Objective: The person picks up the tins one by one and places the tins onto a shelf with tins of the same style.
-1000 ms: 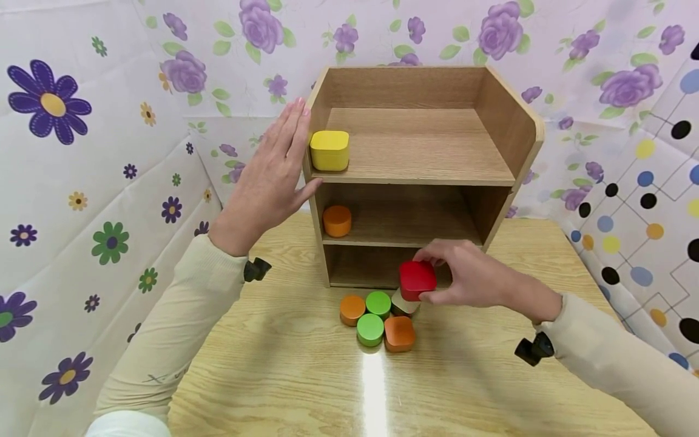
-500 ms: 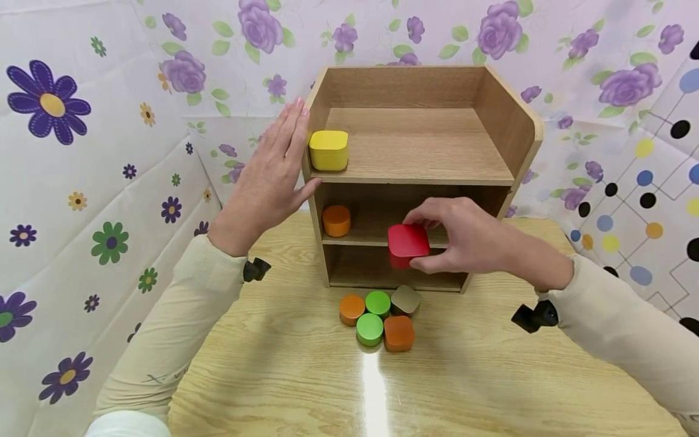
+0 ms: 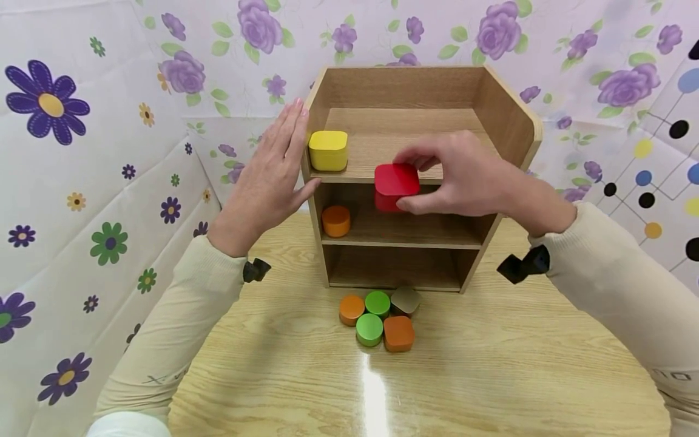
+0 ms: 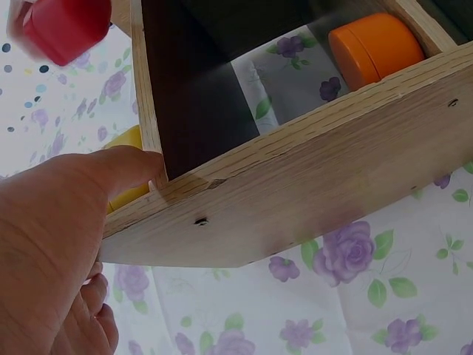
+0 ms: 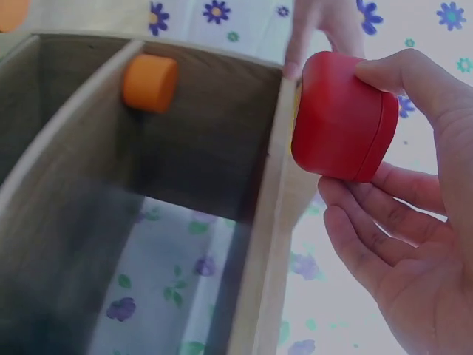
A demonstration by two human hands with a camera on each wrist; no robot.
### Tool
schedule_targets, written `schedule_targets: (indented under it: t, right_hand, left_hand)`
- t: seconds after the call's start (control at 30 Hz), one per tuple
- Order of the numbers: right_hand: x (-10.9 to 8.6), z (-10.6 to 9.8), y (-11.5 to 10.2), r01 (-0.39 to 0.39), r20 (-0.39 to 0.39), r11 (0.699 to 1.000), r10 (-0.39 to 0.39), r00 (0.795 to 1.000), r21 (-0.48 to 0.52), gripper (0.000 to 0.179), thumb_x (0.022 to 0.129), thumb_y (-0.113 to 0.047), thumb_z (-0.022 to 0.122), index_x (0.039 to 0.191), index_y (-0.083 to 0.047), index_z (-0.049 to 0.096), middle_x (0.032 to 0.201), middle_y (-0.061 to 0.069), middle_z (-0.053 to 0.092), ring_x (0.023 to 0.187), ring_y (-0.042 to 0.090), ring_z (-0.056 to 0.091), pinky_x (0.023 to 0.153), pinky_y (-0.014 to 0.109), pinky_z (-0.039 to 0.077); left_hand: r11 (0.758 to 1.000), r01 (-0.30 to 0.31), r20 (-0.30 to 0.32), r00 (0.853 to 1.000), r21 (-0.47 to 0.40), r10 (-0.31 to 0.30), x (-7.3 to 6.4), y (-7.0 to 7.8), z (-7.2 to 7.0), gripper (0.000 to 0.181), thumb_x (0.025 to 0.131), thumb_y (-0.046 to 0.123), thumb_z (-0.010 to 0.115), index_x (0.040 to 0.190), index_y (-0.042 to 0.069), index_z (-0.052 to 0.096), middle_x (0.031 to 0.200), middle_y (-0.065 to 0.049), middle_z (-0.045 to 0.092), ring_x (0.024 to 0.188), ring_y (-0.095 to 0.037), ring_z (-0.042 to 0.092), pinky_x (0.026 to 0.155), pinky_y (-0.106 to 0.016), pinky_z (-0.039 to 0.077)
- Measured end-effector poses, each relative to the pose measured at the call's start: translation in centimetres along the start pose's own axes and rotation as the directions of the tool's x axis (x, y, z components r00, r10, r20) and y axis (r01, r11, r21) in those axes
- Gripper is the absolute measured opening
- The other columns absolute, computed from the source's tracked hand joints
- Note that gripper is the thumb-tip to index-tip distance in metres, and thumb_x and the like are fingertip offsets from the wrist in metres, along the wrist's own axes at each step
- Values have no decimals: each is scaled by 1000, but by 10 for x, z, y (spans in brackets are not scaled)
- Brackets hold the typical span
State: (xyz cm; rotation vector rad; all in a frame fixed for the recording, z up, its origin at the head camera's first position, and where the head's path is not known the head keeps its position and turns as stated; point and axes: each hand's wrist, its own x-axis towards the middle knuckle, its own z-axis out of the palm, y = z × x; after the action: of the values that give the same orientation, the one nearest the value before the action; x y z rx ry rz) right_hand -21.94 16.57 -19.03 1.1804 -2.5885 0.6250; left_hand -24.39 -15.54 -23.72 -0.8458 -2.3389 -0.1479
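Observation:
My right hand [image 3: 464, 176] pinches a red rounded-square box [image 3: 396, 187] between thumb and fingers, in front of the top board of the wooden shelf unit [image 3: 406, 145]. In the right wrist view, a lid seam runs round the red box [image 5: 344, 115], with the thumb on one side and fingertips under the other. My left hand [image 3: 267, 176] lies with straight fingers along the unit's left side; its thumb [image 4: 133, 170] touches the front edge of the top board. Beside that thumb, a yellow rounded-square box [image 3: 329, 150] sits at the top board's left end.
An orange round box [image 3: 335, 221] stands at the left of the middle shelf. On the table [image 3: 262, 364] before the unit cluster two green round boxes [image 3: 369, 329], an orange round box [image 3: 352, 309], an orange square box [image 3: 398, 333] and a beige-grey box [image 3: 406, 300]. Flowered cloth hangs behind.
My right hand has lifted the red box from beside the cluster on the table, up past the lower shelves to the top board's height. The left hand stays in place.

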Motion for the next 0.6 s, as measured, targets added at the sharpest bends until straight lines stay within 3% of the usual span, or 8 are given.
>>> schedule_targets:
  t: [0.2, 0.6]
  right_hand:
    - [16, -11, 2, -49, -31, 998, 48, 998, -38, 49, 86, -26, 85, 129, -5, 73, 117, 12, 78, 104, 25, 73, 101, 48, 61]
    - [43, -14, 17, -149, -73, 989, 150, 986, 23, 50, 88, -32, 82, 130, -7, 73, 118, 12, 77, 107, 25, 71, 103, 43, 58]
  left_hand:
    - [1000, -1, -1, 1000, -10, 1, 0, -1, 1, 102, 95, 20, 79, 166, -7, 12, 176, -25, 12, 166, -37, 12, 138, -43, 10]
    - [1000, 4, 2, 1000, -13, -4, 0, -2, 1, 101, 95, 20, 78, 166, -7, 11, 177, -24, 12, 166, -37, 12, 138, -43, 10]
